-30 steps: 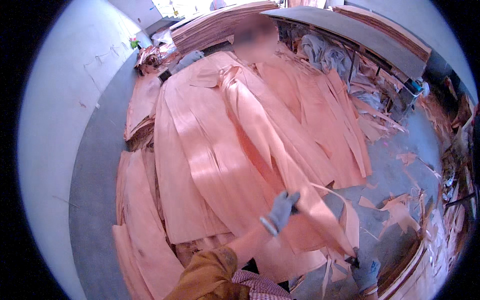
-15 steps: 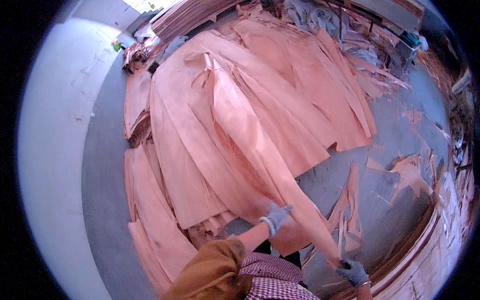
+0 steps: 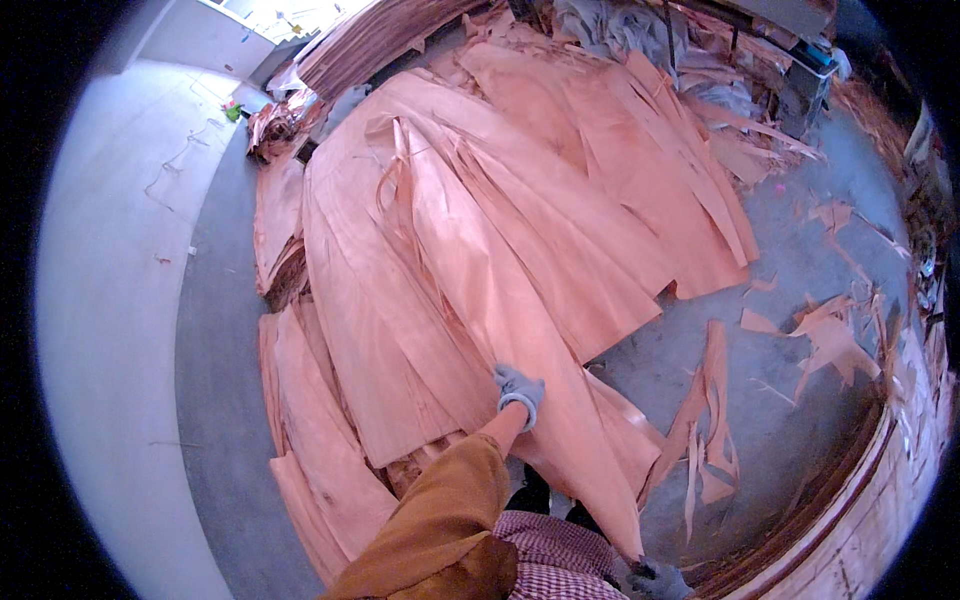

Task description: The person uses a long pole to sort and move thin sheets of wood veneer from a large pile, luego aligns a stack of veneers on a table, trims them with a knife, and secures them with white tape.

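A long, thin pinkish-tan wood veneer sheet (image 3: 545, 365) stretches from the pile toward my body, narrowing to a gathered end at lower right. My right hand (image 3: 660, 578), in a grey glove, is closed on that end near the bottom edge. My left hand (image 3: 520, 390), also gloved in grey, rests against the left part of the sheet with its fingers stretched out and apart. Beneath lies a broad spread of overlapping veneer sheets (image 3: 370, 330). The far end of the held sheet has a curled, torn strip.
Torn veneer scraps (image 3: 825, 340) litter the grey floor (image 3: 640, 350) at right. A stack of veneer (image 3: 375, 45) stands at the back, near crumpled plastic sheeting (image 3: 620, 35). More veneer (image 3: 320, 440) lies at left, and a layered stack edge (image 3: 810, 520) runs along the lower right.
My left hand has moved up and left along the sheet. My right hand has drawn the gripped end down and slightly left, and the sheet has swung flatter, with another flap showing at its right.
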The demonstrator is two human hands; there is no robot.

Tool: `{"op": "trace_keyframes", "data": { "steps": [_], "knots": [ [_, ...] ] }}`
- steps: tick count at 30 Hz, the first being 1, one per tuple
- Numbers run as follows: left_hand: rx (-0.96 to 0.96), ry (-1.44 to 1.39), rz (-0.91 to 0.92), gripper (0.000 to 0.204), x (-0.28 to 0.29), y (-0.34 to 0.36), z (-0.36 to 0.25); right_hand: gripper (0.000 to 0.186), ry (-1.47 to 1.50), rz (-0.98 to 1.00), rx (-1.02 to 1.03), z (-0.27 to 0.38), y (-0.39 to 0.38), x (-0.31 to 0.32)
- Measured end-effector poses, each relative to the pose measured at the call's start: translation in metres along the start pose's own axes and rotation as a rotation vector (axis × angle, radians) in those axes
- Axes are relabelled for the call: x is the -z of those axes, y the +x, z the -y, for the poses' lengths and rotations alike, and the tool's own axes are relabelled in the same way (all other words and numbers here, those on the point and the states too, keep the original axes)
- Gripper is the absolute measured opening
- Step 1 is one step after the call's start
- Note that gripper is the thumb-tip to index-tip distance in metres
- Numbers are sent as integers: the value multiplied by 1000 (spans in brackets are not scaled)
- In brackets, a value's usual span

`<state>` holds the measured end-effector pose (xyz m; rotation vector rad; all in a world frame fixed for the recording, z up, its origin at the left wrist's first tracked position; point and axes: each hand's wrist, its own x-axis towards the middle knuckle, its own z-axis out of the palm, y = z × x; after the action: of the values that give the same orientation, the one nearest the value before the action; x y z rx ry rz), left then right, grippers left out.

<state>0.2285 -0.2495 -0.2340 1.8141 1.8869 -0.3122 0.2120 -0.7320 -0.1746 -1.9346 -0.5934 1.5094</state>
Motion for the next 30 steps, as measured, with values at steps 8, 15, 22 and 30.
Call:
{"op": "trace_keyframes", "data": {
  "steps": [8,15,22,30],
  "knots": [
    [-158,-137,64,50,-1,3,-44,39,-327,-438,76,-11,-11,36],
    [-301,-875,197,24,88,-26,-102,40,-693,-629,238,46,-10,98],
    [-241,-1315,437,31,97,-29,-34,45,-394,-498,151,84,-27,92],
    [121,-1415,834,24,-128,-41,50,36,-173,-367,-8,-27,-94,90]
  ]
}}
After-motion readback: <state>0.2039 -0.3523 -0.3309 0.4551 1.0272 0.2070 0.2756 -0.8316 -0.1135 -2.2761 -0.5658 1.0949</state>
